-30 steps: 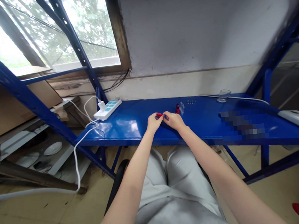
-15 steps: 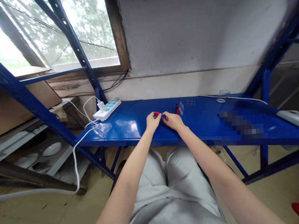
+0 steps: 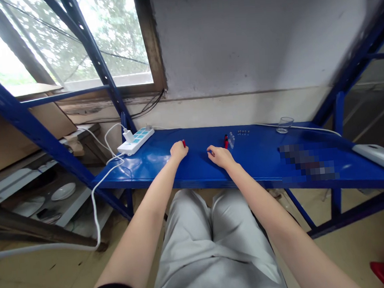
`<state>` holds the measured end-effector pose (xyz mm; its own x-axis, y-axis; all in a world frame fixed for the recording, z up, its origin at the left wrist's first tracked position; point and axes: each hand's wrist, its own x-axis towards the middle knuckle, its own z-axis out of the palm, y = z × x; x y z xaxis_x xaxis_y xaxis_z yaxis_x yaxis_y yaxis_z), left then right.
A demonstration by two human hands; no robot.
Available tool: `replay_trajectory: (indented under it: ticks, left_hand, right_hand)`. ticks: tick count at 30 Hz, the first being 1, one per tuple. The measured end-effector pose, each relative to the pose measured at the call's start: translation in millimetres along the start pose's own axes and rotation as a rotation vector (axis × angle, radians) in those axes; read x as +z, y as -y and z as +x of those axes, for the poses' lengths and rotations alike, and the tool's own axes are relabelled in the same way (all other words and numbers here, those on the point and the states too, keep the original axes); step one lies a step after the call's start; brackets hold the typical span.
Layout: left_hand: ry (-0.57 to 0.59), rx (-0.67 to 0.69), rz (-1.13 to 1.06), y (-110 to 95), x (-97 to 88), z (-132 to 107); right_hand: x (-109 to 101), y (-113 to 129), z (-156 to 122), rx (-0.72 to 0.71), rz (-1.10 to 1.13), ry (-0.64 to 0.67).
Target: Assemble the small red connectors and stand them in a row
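Head view: the left hand (image 3: pixel 178 150) rests on the blue counter (image 3: pixel 167 164), fingers curled around a small red piece (image 3: pixel 184 143) whose tip shows above the knuckles. The right hand (image 3: pixel 219 155) lies near it, fingers loosely curled; whether they pinch anything cannot be told. Just beyond the right hand stand a red-black item (image 3: pixel 226 141) and small clear vials (image 3: pixel 232 139). A white power strip (image 3: pixel 135 140) sits at the counter's left end.

— Where are the hands?
— Both bare forearms reach from the bottom edge toward mid-frame. The left hand (image 3: pixel 178 150) is curled, fingers closed. The right hand (image 3: pixel 220 156) sits apart, loosely curled, palm down.
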<state>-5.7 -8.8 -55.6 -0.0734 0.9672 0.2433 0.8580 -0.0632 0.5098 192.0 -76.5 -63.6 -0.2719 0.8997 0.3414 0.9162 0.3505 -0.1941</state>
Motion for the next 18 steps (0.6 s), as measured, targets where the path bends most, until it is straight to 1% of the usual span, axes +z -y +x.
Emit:
replay_trajectory:
  ticks: [6,11,15,18]
  left_hand:
    - [-0.029,-0.063,0.057,4.9,-0.2,0.0]
    - [0.001,-0.103,0.136,9.2,2.0,-1.1]
    - [0.023,-0.119,0.168,9.6,0.2,-1.3]
    - [0.022,-0.123,0.182,8.9,-0.7,-1.5]
  right_hand:
    - [-1.0,1.4,0.2,0.005,-0.003,0.002]
    - [1.3,0.3,1.1,-0.009,0.019,-0.013]
    - [3.2,-0.9,1.6,-0.019,0.034,-0.037]
    - [3.1,-1.2,1.5,-0.013,0.048,-0.032]
